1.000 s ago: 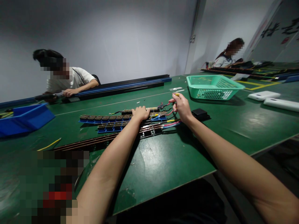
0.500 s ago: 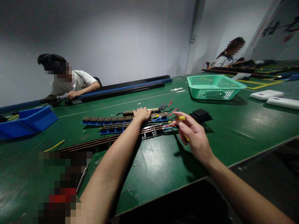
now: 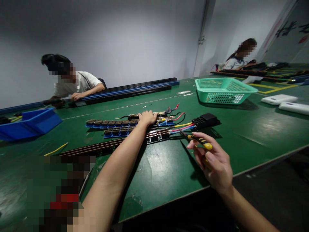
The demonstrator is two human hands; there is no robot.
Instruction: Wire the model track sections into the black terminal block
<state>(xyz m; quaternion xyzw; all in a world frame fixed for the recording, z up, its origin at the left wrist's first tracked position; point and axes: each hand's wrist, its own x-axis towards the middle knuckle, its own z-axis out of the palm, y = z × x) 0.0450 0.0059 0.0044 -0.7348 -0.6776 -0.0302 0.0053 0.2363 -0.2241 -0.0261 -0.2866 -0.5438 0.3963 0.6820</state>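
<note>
A: Tool's look?
B: Slim dark-tipped metal pliers (image 3: 202, 141), black-and-yellow grips.
A: Where?
B: Inside the right hand (image 3: 218, 167), fingers curled loosely round the grips. Tip sits beside red and blue insulated wires (image 3: 182, 129); contact hard to tell.
A: Left hand (image 3: 146, 119)?
B: Laid over long blue-based strips with brass-coloured rods (image 3: 111, 123), fingers slightly spread; can't tell whether they grip.

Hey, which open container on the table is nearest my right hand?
The green basket, the one with perforated walls; the solid-walled blue bin sits far left.
</note>
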